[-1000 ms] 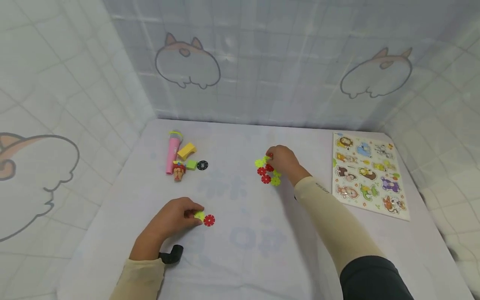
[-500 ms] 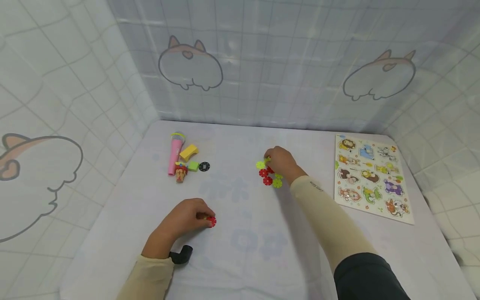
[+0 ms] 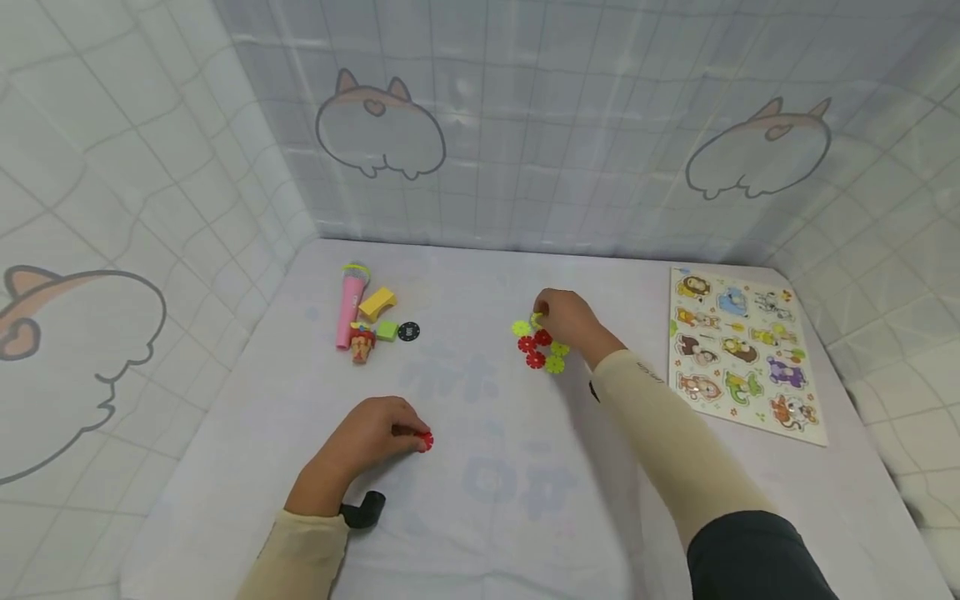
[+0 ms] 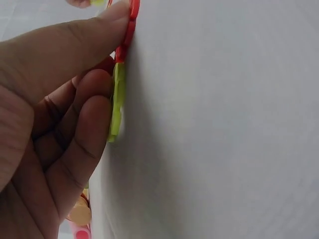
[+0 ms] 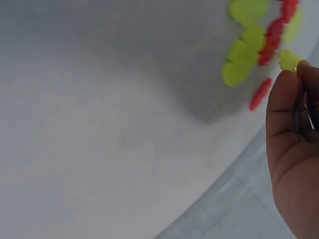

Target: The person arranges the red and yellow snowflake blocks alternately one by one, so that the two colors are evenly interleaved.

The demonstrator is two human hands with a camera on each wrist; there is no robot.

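Note:
My left hand point(image 3: 408, 437) rests low on the white table point(image 3: 487, 517), its fingers pinching a red toothed disc point(image 3: 425, 442). In the left wrist view the thumb and fingers point(image 4: 94, 89) press that red disc point(image 4: 130, 22) and a green disc point(image 4: 117, 107) joined to it against the cloth. My right hand point(image 3: 542, 315) is farther back at a cluster of red and green discs point(image 3: 542, 348). It pinches a green disc point(image 3: 537, 319) at the cluster's top edge. The right wrist view shows this green disc point(image 5: 289, 59) at the fingertips point(image 5: 286, 87), beside the blurred cluster point(image 5: 251, 47).
At the back left lie a pink toy microphone point(image 3: 349, 304), a yellow block point(image 3: 377, 303), a green block point(image 3: 387, 331), a black disc point(image 3: 407, 332) and a small figure point(image 3: 361, 344). An animal puzzle board point(image 3: 742, 354) lies at the right. Printed sheet walls enclose the table.
My left hand has closed over the green disc, which showed beside the red one a second ago, so that only the red edge shows. The right hand has stayed at the cluster.

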